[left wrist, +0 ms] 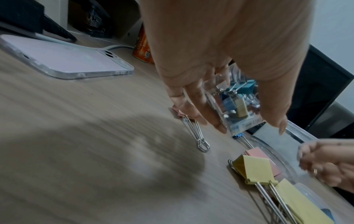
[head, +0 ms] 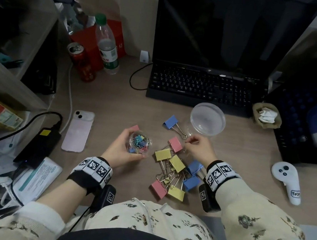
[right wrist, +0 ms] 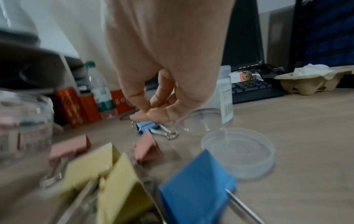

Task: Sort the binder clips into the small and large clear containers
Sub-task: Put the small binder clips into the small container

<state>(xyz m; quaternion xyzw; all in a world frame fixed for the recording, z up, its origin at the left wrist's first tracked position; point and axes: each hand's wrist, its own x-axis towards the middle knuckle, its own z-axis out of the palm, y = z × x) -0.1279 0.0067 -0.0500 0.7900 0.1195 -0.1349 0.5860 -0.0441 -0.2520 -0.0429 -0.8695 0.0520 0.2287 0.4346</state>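
**Small clips nearly sorted; the large pile waits**

Head view: the left hand [head: 123,151] curls round the small clear container [head: 140,142], held just above the desk [head: 115,104] and already full of small coloured clips. The right hand [head: 200,148] has its fingertips pinched together beside a pink clip [head: 175,144]; whether they hold a small clip I cannot tell. The large clips [head: 173,168] lie in a loose heap between the wrists, wire handles mostly trailing toward the person. A blue clip [head: 171,122] lies apart, long axis diagonal, handles pointing toward the large clear container [head: 207,119], which stands empty near the keyboard [head: 198,86].

Left wrist view: fingers [left wrist: 201,109] and thumb clamp the small container's sides; its clips show through the wall.

Right wrist view: the right grip's fingertips [right wrist: 147,112] meet above the blue clip, and anything between them is too small to make out.

Judgement: the small-clip stage is closing. Next, each large clip needs lifting by its body or handles into the large container.
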